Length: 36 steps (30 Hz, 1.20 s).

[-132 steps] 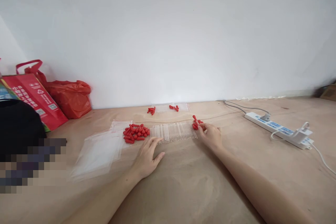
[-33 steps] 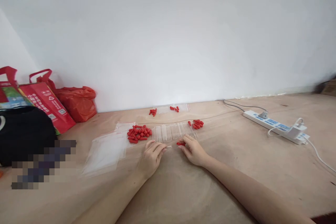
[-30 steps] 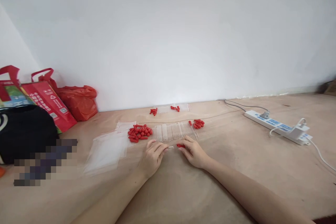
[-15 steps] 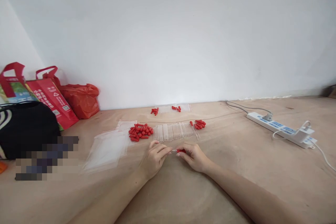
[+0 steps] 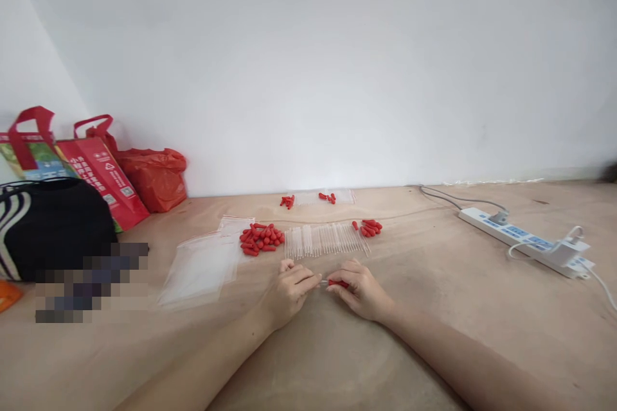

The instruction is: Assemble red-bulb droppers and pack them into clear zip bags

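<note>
My left hand [image 5: 294,290] is closed in a pinch around a thin clear dropper tube [image 5: 324,283], most of it hidden by the fingers. Between the fingertips of my right hand [image 5: 360,290] is a red rubber dropper bulb [image 5: 338,284], which meets the end of the tube. How far the tube sits inside the bulb I cannot tell. Just beyond both hands lies a row of clear dropper tubes [image 5: 328,240], side by side on the table. A heap of red bulbs [image 5: 263,239] borders the row's left end, and a smaller group of red bulbs [image 5: 370,228] lies at its right end.
Clear zip bags [image 5: 197,270] lie flat on the wooden table [image 5: 308,359] at left. Near the wall is another bag [image 5: 308,198] with red bulbs around it. A white power strip [image 5: 525,241] with cables is at right; carrier bags [image 5: 103,173] and a black bag [image 5: 53,225] stand left.
The view has shifted slightly, so most things sit a little farther right. Both hands keep their grip on the tube and bulb, with little visible movement between them.
</note>
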Each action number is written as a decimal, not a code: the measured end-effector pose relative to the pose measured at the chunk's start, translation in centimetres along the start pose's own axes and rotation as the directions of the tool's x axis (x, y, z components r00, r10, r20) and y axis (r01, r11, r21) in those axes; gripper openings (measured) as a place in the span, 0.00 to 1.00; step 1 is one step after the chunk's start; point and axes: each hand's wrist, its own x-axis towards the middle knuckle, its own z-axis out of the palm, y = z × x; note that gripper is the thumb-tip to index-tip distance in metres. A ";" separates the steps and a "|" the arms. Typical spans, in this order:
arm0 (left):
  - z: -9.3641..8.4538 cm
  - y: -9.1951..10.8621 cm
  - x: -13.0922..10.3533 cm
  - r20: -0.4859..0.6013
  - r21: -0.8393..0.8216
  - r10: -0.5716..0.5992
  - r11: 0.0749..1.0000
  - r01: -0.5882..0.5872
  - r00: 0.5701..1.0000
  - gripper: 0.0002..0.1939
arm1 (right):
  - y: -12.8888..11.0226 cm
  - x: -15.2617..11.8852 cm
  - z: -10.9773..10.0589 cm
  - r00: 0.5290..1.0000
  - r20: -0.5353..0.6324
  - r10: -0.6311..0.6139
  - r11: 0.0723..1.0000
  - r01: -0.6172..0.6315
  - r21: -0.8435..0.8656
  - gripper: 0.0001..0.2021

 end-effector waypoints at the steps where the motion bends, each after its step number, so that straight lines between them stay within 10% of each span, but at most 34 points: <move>1: 0.1 0.0 0.0 -0.010 0.002 0.009 1.000 -0.009 1.000 0.13 | 0.0 0.0 0.0 1.000 0.014 -0.009 1.000 0.009 -0.020 0.08; 17: 0.7 0.3 0.1 0.017 0.029 -0.029 0.999 0.029 0.999 0.13 | 0.2 0.7 0.4 0.989 0.122 -0.084 0.986 0.100 -0.133 0.08; 29: -0.5 -0.6 -0.4 -0.031 0.025 -0.152 0.988 0.153 0.988 0.13 | 2.0 0.2 -1.6 0.985 0.031 0.172 0.983 -0.174 0.061 0.18; 36: 0.0 0.0 0.1 -0.096 -0.029 -0.224 0.974 0.223 0.970 0.13 | 0.8 0.7 1.1 0.822 0.074 0.565 0.503 -0.414 0.759 0.17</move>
